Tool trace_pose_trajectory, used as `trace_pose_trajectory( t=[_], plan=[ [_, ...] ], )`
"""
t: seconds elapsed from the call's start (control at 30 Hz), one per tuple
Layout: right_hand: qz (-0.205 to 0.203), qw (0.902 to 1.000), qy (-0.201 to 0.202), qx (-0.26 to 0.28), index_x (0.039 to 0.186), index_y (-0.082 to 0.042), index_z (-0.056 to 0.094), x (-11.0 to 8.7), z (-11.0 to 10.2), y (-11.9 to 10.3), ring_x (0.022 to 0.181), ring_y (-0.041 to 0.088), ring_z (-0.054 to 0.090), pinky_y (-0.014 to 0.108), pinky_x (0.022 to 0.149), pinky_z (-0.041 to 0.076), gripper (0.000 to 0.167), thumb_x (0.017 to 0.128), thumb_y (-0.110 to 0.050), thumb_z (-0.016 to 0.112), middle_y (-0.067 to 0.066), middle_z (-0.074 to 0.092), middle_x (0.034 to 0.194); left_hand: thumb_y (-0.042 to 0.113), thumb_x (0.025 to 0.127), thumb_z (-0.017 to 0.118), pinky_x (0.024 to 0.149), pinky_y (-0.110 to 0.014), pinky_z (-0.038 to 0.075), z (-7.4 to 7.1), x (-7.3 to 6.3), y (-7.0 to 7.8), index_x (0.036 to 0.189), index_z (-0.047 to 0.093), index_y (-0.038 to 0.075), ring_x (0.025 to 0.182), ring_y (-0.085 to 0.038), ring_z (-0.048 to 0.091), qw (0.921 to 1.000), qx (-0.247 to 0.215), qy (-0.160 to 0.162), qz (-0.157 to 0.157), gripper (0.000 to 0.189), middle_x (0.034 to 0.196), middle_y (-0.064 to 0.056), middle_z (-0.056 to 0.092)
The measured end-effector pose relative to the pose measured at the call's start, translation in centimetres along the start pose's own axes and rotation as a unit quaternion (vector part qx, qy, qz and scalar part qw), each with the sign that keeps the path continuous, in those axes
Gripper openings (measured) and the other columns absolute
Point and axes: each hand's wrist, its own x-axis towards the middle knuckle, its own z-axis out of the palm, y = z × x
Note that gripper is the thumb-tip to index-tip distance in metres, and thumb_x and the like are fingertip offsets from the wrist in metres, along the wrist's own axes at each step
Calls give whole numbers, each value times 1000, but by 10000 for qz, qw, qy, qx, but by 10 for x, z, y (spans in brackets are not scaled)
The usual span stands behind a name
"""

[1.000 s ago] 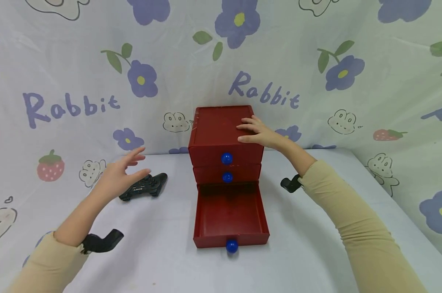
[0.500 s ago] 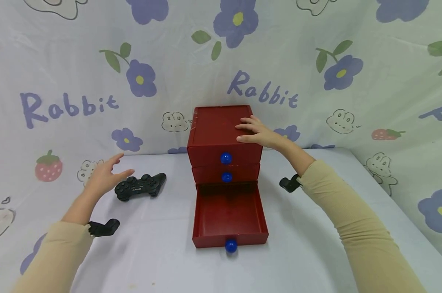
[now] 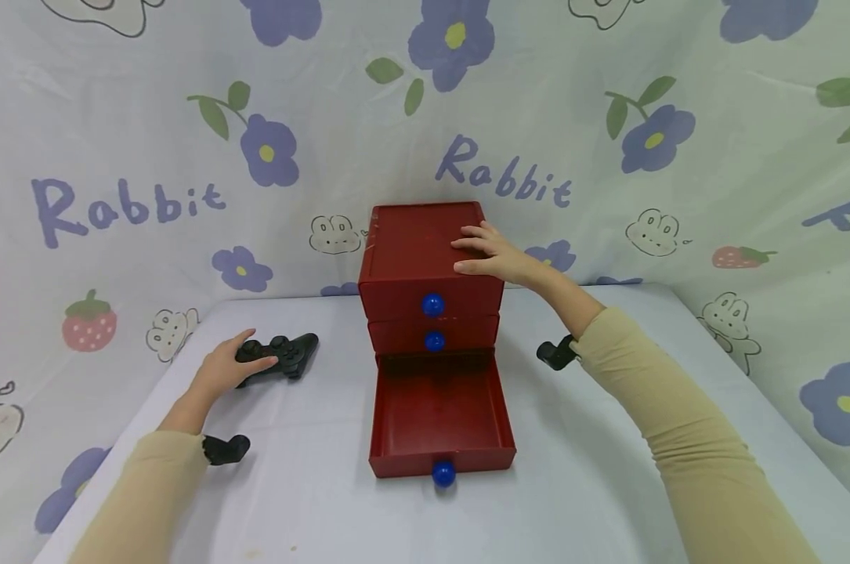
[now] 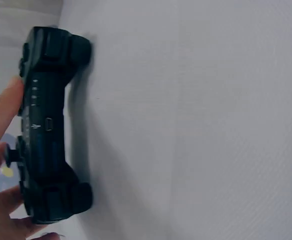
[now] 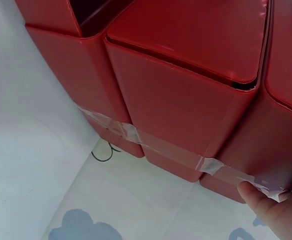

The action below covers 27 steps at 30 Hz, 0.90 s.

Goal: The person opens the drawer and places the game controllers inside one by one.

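A black game controller [image 3: 294,356] lies on the white table at the left. My left hand [image 3: 223,368] is spread over its left half, thumb across the front and fingers reaching toward its far side. In the left wrist view, the thumb [image 4: 6,107] meets the button face of the controller [image 4: 48,125], while other fingers show beside its lower end. A red drawer cabinet [image 3: 425,243] with blue knobs stands in the middle. My right hand [image 3: 502,254] rests on the right part of its top, fingers extended. The bottom drawer [image 3: 442,462] is pulled out with nothing inside.
The upper two drawers, with blue knobs [image 3: 433,305], are closed. Clear tape [image 5: 171,150] runs along the cabinet's side. Behind the table [image 3: 312,501] hangs a patterned cloth [image 3: 361,141] with flowers and rabbits. A black wrist camera [image 3: 557,354] sits on each wrist.
My left hand has swung left and lowered, then come back right onto the controller. My right hand stays on the cabinet top, and the bottom drawer remains pulled out.
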Motion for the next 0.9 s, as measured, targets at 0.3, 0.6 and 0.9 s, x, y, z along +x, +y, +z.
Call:
trace_pose_trajectory(
  t=[0.3, 0.6, 0.9],
  plan=[
    [-16, 10000, 25, -47, 139, -9, 39, 0, 0, 0, 140, 23, -12, 57, 109, 1, 61, 84, -32, 55, 7, 14, 153, 50, 81, 62, 98, -66, 17, 10, 4, -7, 143, 18, -1, 127, -56, 16, 9988, -485, 52, 50, 92, 141, -37, 17],
    [5, 10000, 28, -45, 139, -10, 40, -1, 0, 0, 140, 23, -12, 57, 109, 2, 61, 85, -32, 55, 6, 14, 153, 44, 76, 70, 97, -64, 23, 11, 6, -7, 137, 22, -11, 122, -56, 23, 9989, -470, -40, -28, 95, 137, -39, 23],
    [-4, 10000, 13, -43, 139, -10, 40, -1, 0, -1, 140, 23, -12, 57, 109, 2, 61, 85, -32, 55, 7, 14, 153, 41, 72, 75, 95, -67, 22, 8, 4, -8, 138, 23, -5, 122, -57, 22, 9992, -335, -217, 15, 96, 137, -39, 20]
  ],
)
